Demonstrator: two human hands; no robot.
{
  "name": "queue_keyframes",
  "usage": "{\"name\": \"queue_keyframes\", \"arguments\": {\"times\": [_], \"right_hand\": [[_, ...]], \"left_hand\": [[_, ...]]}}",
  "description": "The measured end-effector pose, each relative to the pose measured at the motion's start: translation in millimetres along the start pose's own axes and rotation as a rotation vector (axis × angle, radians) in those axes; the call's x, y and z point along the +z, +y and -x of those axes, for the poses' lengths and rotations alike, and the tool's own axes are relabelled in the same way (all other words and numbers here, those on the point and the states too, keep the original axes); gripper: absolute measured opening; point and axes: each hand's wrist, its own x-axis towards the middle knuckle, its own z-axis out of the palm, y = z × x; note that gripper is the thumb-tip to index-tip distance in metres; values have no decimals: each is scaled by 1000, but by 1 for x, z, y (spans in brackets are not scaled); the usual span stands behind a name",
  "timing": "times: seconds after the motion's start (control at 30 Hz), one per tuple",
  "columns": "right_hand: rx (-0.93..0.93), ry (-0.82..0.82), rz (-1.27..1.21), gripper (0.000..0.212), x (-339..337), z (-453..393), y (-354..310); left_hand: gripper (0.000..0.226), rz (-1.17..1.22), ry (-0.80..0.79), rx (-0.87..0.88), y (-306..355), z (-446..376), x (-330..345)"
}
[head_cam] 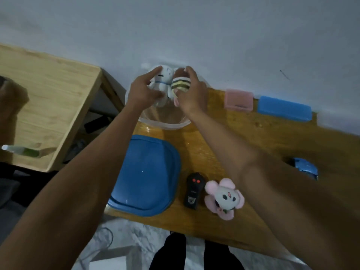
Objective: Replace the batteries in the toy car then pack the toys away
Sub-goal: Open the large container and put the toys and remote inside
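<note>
White plush figure [162,80], blue cord at neck: held above clear plastic tub [165,123] at far edge of wooden surface [243,137], left hand [141,92] curled round body and limbs. Striped plush toy [180,83], cream and olive bands: pinched in fingers [191,73] of right hand [191,94], touching the white figure, likewise over the tub. Judged light, soft, compressible, non-fragile; best taken round the body with a loose squeeze, not by thin limbs or cord, which would likely flop and snag on the rim. No slip risk expected from fabric. Blue lid [145,176]: flat on surface nearer the wearer, just beside the tub; probably stiff, smooth plastic, easiest lifted by an edge. Black remote control [192,190], two red buttons: lying right of lid; judged rigid, light, safe to grip across the sides. Pink flower plush [224,197], white face: just beside remote, not yet packed; soft, to be gathered by the centre. Blue toy car [305,168]: partly hidden behind right forearm, near right edge; hard shell, heavier than the plush by guess, best held across the body clear of the wheels; battery state not visible. Pink case [238,100] and blue case [284,108]: closed, against wall at back. Second wooden table [48,90]: apart, at left.
</note>
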Motion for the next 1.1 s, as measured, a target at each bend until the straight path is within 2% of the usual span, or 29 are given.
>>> {"name": "queue_keyframes", "arguments": {"times": [0.17,0.33,0.4,0.47,0.57,0.67,0.77,0.83,1.0,1.1], "right_hand": [[112,-15,99,63,34,-29,4],[141,30,102,38,51,-29,8],[172,1,108,28,47,-27,1],[199,-70,125,38,37,-25,-8],[119,-86,169,55,13,-18,-21],[38,15,123,55,-18,-2,-23],[58,62,23,54,-53,22,-10],[78,54,-37,50,-72,45,7],[144,-3,-88,42,-98,113,61],[184,-48,-98,35,-106,150,91]], "left_hand": [[75,-79,-7,-48,-27,-33,18],[74,-132,-5,-59,-40,-37,24],[69,-172,-11,-59,-36,-35,23],[69,-196,-10,-81,-28,-32,22],[71,-233,27,-132,-9,-16,19],[61,-230,115,-47,20,15,17],[47,-149,176,102,49,60,24],[39,-80,200,135,59,90,33],[36,-44,40,185,63,159,67],[37,-75,-87,136,55,195,83]]}}
